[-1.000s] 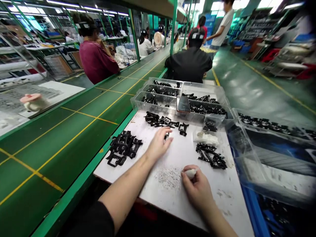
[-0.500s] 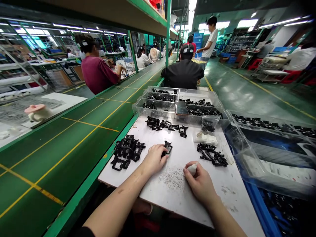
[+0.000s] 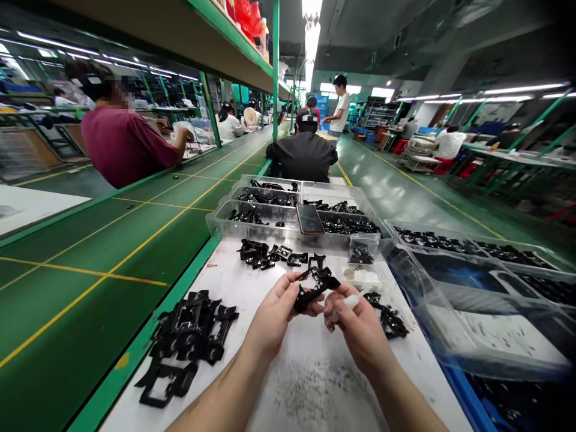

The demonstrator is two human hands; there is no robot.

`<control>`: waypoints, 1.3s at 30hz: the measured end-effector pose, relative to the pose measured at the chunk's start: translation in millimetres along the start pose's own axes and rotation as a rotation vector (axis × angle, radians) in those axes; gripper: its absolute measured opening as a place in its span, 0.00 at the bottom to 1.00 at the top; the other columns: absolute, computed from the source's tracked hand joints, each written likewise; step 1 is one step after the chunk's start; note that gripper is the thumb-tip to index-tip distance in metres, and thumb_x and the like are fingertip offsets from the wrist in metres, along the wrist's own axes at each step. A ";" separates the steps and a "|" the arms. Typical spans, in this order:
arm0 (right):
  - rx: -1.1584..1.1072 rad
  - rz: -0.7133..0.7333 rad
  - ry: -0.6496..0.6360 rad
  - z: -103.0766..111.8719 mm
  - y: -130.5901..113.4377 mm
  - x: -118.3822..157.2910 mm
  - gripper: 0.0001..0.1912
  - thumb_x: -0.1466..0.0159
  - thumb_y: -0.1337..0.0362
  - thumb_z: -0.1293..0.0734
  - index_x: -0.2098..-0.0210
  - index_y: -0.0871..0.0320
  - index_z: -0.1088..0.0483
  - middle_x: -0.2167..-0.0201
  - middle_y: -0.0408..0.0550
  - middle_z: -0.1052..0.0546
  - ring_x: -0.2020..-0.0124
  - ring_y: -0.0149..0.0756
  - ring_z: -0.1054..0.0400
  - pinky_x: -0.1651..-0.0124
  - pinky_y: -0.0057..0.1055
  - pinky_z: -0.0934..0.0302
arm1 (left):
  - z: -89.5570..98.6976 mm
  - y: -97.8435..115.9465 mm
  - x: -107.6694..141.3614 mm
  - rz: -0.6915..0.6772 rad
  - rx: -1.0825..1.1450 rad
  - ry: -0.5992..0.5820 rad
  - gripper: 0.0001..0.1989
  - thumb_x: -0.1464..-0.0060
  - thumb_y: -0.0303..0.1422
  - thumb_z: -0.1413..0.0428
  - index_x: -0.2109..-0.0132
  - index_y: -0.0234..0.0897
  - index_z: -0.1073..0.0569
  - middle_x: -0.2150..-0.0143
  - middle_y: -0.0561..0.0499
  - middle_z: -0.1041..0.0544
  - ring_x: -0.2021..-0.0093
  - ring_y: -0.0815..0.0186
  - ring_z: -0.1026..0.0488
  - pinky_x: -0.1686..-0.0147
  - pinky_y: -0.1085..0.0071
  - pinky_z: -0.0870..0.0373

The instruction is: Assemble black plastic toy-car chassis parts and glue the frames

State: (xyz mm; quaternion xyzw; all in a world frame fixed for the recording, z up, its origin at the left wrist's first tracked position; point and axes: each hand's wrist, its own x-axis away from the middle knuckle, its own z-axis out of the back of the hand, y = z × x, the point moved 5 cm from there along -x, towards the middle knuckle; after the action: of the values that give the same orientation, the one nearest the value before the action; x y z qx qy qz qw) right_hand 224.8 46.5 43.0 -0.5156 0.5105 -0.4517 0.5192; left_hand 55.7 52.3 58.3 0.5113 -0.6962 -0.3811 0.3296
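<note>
Up off the white board [image 3: 252, 396], my left hand [image 3: 275, 309] grips a black plastic frame part [image 3: 310, 289] between thumb and fingers, tilted, with its far end pointing right. Close beside that end, my right hand [image 3: 362, 327] is closed around a small white bottle [image 3: 346, 307] with a narrow tip; its fingers are near the part, and whether they touch it I cannot tell. A pile of similar black parts [image 3: 189, 327] lies left of my left arm. More black pieces [image 3: 390, 318] lie to the right of my right hand, partly hidden by it.
Clear divided trays [image 3: 220, 225] of black parts stand at the board's far end, with a phone [image 3: 310, 219] across them. More clear trays [image 3: 443, 345] stand at right. A green conveyor belt [image 3: 148, 240] runs along the left. A co-worker in black [image 3: 303, 157] sits ahead.
My left hand has lifted the black frame part off the board, towards my right hand. My right hand has brought the bottle up beside it. The camera view has shifted.
</note>
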 end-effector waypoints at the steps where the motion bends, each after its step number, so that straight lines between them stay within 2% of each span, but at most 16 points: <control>1: 0.000 -0.005 -0.012 -2.8 3.8 -1.4 0.26 0.34 0.39 0.28 0.53 0.55 0.30 0.69 0.45 0.25 0.71 0.35 0.32 0.68 0.33 0.35 | 3.7 -6.1 -2.0 0.004 -0.007 -0.001 0.24 0.31 0.49 0.41 0.40 0.35 0.30 0.55 0.40 0.13 0.61 0.60 0.17 0.54 0.63 0.26; 5: 0.028 -0.081 0.023 -5.8 19.0 5.0 0.25 0.35 0.40 0.27 0.63 0.56 0.28 0.73 0.47 0.24 0.74 0.34 0.34 0.71 0.30 0.38 | 12.0 -22.7 -0.1 0.056 -0.084 -0.045 0.24 0.32 0.51 0.39 0.46 0.33 0.24 0.60 0.43 0.15 0.61 0.60 0.18 0.56 0.65 0.26; 8: 0.081 -0.137 0.085 -1.5 21.4 8.9 0.26 0.35 0.38 0.27 0.67 0.55 0.30 0.78 0.43 0.28 0.76 0.33 0.37 0.72 0.30 0.40 | 17.2 -23.3 1.2 0.053 -0.226 -0.055 0.23 0.31 0.51 0.40 0.45 0.35 0.23 0.52 0.41 0.15 0.55 0.57 0.17 0.51 0.63 0.25; 12: 0.202 -0.198 0.108 2.5 22.7 6.1 0.25 0.36 0.38 0.28 0.66 0.55 0.28 0.79 0.42 0.28 0.77 0.35 0.36 0.72 0.32 0.40 | 34.4 -16.0 -5.1 -0.055 -0.439 0.105 0.18 0.28 0.46 0.45 0.43 0.38 0.27 0.43 0.40 0.19 0.44 0.55 0.21 0.44 0.60 0.25; 14: 0.275 -0.224 0.083 1.5 25.8 3.5 0.23 0.38 0.40 0.27 0.66 0.55 0.25 0.78 0.45 0.24 0.77 0.37 0.34 0.71 0.33 0.39 | 40.1 -9.5 -11.7 -0.111 -0.567 0.190 0.16 0.25 0.43 0.51 0.43 0.38 0.30 0.42 0.38 0.20 0.44 0.54 0.21 0.44 0.57 0.25; 16: 0.343 -0.235 0.056 -1.1 30.0 0.8 0.20 0.39 0.44 0.27 0.67 0.55 0.23 0.74 0.48 0.20 0.74 0.41 0.30 0.69 0.35 0.37 | 38.3 -0.3 -22.9 -0.168 -0.723 0.217 0.15 0.24 0.40 0.54 0.42 0.37 0.30 0.41 0.37 0.21 0.43 0.54 0.22 0.42 0.54 0.26; 19: 0.426 -0.241 0.066 -4.0 35.9 -3.0 0.17 0.41 0.46 0.27 0.71 0.54 0.25 0.73 0.50 0.19 0.70 0.45 0.26 0.67 0.36 0.36 | 22.6 12.8 -51.8 -0.263 -1.014 0.134 0.14 0.26 0.34 0.49 0.40 0.37 0.27 0.36 0.39 0.23 0.34 0.53 0.28 0.31 0.50 0.34; 21: 0.460 -0.264 0.081 -5.3 39.4 -5.0 0.17 0.39 0.47 0.29 0.73 0.54 0.28 0.79 0.47 0.23 0.76 0.43 0.27 0.70 0.35 0.37 | 11.3 14.7 -77.3 -0.287 -1.214 0.054 0.13 0.29 0.29 0.45 0.41 0.35 0.24 0.35 0.39 0.24 0.29 0.50 0.33 0.27 0.45 0.40; 23: 0.469 -0.299 0.082 -6.5 42.5 -6.8 0.17 0.36 0.47 0.31 0.72 0.53 0.30 0.84 0.43 0.27 0.83 0.40 0.31 0.74 0.34 0.39 | 3.0 9.2 -103.0 -0.268 -1.390 -0.033 0.13 0.31 0.29 0.40 0.42 0.34 0.23 0.36 0.40 0.23 0.30 0.47 0.32 0.28 0.39 0.40; 27: 0.450 -0.361 0.106 -6.9 47.2 -10.2 0.15 0.32 0.51 0.34 0.70 0.53 0.35 0.84 0.39 0.29 0.86 0.36 0.31 0.81 0.30 0.41 | -11.3 -12.8 -136.3 -0.257 -1.630 -0.298 0.18 0.36 0.34 0.33 0.41 0.36 0.21 0.34 0.42 0.23 0.29 0.47 0.31 0.26 0.36 0.41; 29: 0.433 -0.395 0.124 -6.5 50.1 -11.6 0.14 0.30 0.53 0.35 0.69 0.53 0.37 0.85 0.37 0.30 0.87 0.35 0.32 0.84 0.28 0.43 | -14.6 -20.6 -141.0 -0.258 -1.702 -0.374 0.18 0.36 0.35 0.32 0.42 0.36 0.20 0.35 0.43 0.22 0.30 0.47 0.30 0.26 0.35 0.43; 31: 0.411 -0.428 0.125 -6.7 53.1 -12.7 0.14 0.29 0.53 0.35 0.67 0.53 0.36 0.87 0.34 0.33 0.88 0.34 0.33 0.85 0.27 0.45 | -14.6 -21.7 -139.1 -0.260 -1.747 -0.382 0.15 0.34 0.34 0.34 0.43 0.36 0.20 0.39 0.43 0.20 0.32 0.49 0.28 0.25 0.35 0.43; 34: 0.377 -0.460 0.108 -7.0 56.1 -13.4 0.13 0.28 0.55 0.34 0.65 0.55 0.34 0.86 0.32 0.33 0.88 0.31 0.34 0.84 0.25 0.44 | -10.9 -12.5 -126.7 -0.277 -1.758 -0.322 0.12 0.29 0.32 0.39 0.42 0.36 0.21 0.44 0.45 0.18 0.35 0.52 0.24 0.26 0.38 0.40; 37: 0.366 -0.457 0.094 -5.9 55.9 -11.9 0.11 0.28 0.56 0.35 0.65 0.55 0.35 0.85 0.33 0.32 0.88 0.31 0.34 0.83 0.25 0.43 | -6.4 -2.5 -111.8 -0.275 -1.729 -0.239 0.15 0.26 0.33 0.43 0.37 0.36 0.24 0.42 0.44 0.19 0.39 0.55 0.22 0.31 0.44 0.30; 39: 0.372 -0.416 0.075 -5.0 52.3 -9.5 0.11 0.29 0.57 0.37 0.66 0.53 0.36 0.86 0.34 0.33 0.88 0.33 0.35 0.82 0.27 0.44 | -6.4 -3.9 -105.9 -0.248 -1.716 -0.233 0.15 0.26 0.34 0.43 0.38 0.36 0.24 0.42 0.43 0.19 0.39 0.55 0.22 0.35 0.47 0.27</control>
State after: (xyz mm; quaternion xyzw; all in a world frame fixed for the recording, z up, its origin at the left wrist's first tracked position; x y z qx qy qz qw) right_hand 216.2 58.7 -8.2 -0.4880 0.3211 -0.6532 0.4817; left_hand 90.4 152.3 50.8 0.1167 -0.1373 -0.8565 0.4836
